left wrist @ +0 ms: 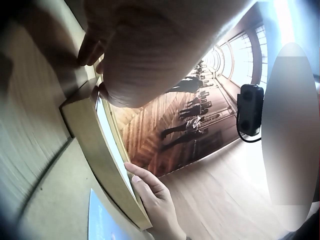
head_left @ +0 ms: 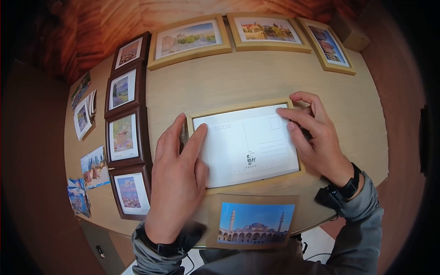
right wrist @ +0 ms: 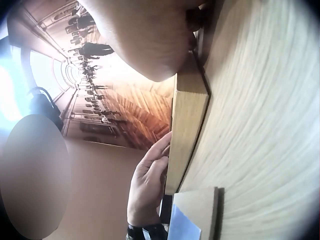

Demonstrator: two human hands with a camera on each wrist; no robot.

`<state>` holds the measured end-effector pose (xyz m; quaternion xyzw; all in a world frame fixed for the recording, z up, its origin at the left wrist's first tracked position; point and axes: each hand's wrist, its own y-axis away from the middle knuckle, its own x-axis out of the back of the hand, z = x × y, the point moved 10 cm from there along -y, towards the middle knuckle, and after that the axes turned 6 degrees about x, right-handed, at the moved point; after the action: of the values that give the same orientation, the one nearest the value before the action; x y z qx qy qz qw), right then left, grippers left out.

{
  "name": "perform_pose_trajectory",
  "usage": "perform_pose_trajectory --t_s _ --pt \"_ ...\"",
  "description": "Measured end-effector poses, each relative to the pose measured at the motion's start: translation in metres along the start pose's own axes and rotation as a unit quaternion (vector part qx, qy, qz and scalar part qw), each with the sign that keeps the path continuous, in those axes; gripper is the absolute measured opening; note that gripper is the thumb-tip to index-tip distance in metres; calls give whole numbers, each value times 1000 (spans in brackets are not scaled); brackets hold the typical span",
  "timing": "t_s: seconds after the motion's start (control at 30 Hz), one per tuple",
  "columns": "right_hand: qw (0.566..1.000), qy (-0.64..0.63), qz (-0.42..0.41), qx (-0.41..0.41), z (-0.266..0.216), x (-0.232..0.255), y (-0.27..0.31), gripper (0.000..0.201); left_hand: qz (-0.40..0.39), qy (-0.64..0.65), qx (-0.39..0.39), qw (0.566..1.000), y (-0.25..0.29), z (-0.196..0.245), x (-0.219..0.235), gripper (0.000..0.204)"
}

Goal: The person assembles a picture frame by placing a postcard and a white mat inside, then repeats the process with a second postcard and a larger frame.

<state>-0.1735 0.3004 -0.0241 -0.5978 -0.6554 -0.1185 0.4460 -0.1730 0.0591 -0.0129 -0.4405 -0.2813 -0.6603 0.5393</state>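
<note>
A light wooden picture frame (head_left: 241, 181) lies on the table in front of me. Inside it is a white postcard (head_left: 229, 151), its printed back with stamp box and address lines facing up. My left hand (head_left: 176, 176) is at the frame's left side, its index fingertip on the card's upper left corner and other fingers along the outer edge. At the upper right corner, my right hand (head_left: 316, 133) touches the card with index finger and thumb, another finger at the frame's outside. Both hands also show along the frame's side wall (right wrist: 185, 120) in the right wrist view.
Nearer me, a mosque picture (head_left: 255, 223) lies on a brown board (head_left: 213, 229) at the table's front edge. Dark brown frames (head_left: 149, 123) line the left, wooden frames (head_left: 190, 56) the back. Loose picture cards (head_left: 95, 167) lie at far left; a box (head_left: 350, 34) stands at back right.
</note>
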Motion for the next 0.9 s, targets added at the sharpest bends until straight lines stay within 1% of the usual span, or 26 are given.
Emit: perform_pose_trajectory --t_s 0.23,0.33,0.4,0.6,0.9 --pt "1000 -2 -5 -11 1 -1 0 27 4 -4 -4 1000 1 0 0 52" --pt "1000 2 5 6 1 0 1 28 6 7 5 1000 1 -1 0 53" --pt "999 -26 18 11 1 1 2 28 10 10 13 1000 2 -1 0 53" --pt "1000 5 -2 -3 -3 3 -1 28 10 7 10 1000 1 -1 0 52" --pt "1000 7 1 -1 -3 2 -1 27 13 9 9 1000 1 -2 0 52"
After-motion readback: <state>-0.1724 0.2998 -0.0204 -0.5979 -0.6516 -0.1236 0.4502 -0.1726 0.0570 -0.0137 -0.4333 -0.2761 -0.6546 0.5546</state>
